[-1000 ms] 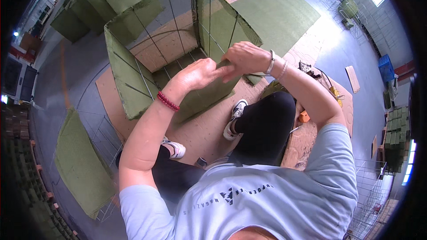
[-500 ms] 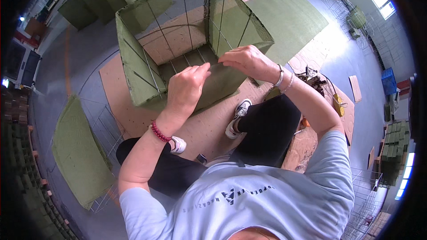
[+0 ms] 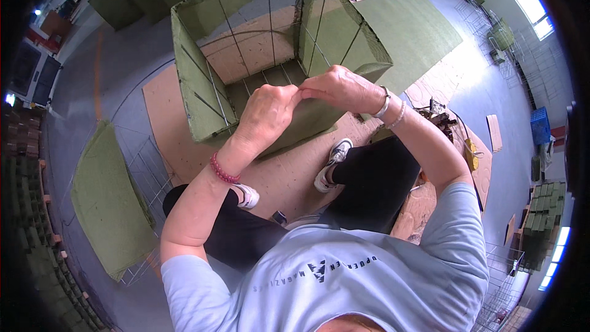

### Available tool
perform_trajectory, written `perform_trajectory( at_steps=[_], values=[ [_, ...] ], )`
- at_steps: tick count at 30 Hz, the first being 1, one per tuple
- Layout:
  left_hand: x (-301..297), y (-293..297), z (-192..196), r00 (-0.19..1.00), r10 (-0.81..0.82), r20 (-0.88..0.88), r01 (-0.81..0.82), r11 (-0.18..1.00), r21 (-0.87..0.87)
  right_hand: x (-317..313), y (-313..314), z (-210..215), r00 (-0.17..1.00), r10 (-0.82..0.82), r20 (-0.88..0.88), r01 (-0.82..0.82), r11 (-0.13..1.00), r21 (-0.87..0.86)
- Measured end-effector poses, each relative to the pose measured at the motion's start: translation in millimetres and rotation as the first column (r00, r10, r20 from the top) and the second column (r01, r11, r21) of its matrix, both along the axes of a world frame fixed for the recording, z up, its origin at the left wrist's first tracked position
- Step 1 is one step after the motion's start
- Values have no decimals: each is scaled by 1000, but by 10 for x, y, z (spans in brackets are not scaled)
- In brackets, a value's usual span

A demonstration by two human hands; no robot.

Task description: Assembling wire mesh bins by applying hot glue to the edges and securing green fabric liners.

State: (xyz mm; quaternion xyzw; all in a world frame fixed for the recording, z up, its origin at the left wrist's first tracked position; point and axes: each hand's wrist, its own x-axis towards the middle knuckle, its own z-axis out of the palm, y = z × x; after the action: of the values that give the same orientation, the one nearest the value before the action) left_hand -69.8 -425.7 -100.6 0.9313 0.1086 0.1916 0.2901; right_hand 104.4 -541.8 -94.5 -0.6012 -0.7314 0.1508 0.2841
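Green box (image 3: 302, 122) on cardboard (image 3: 165, 124)
Left hand (image 3: 268, 112) and right hand (image 3: 342, 90) meet at its near rim, fingers bent; what they grip cannot be told. Cardboard likely protects the box.

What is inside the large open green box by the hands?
Straight, thin metal rods and part of a dark, flat base panel show. The bare left hand, right hand and green near wall hide the nearer interior; anything there is unseen.
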Motion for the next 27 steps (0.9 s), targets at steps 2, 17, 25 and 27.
perform_trajectory(
  at_steps=[2, 17, 25, 27],
  values=[
    [42, 56, 2, 997, -59, -39, 58, 998, -21, 31, 83, 68, 999, -11, 47, 16, 995, -98],
    [-299, 7, 101, 973, 77, -217, -26, 974, 226, -413, 282, 164, 875, 2, 485, 143, 954, -262],
    [-54, 428, 115, 770, -317, -555, 165, 938, -306, -149, 658, 53, 921, 388, 42, -256, 682, -685],
    [-66, 573, -45, 807, -312, -502, 132, 923, -362, -116, 666, -75, 948, 302, -95, -304, 787, -537]
  ],
)
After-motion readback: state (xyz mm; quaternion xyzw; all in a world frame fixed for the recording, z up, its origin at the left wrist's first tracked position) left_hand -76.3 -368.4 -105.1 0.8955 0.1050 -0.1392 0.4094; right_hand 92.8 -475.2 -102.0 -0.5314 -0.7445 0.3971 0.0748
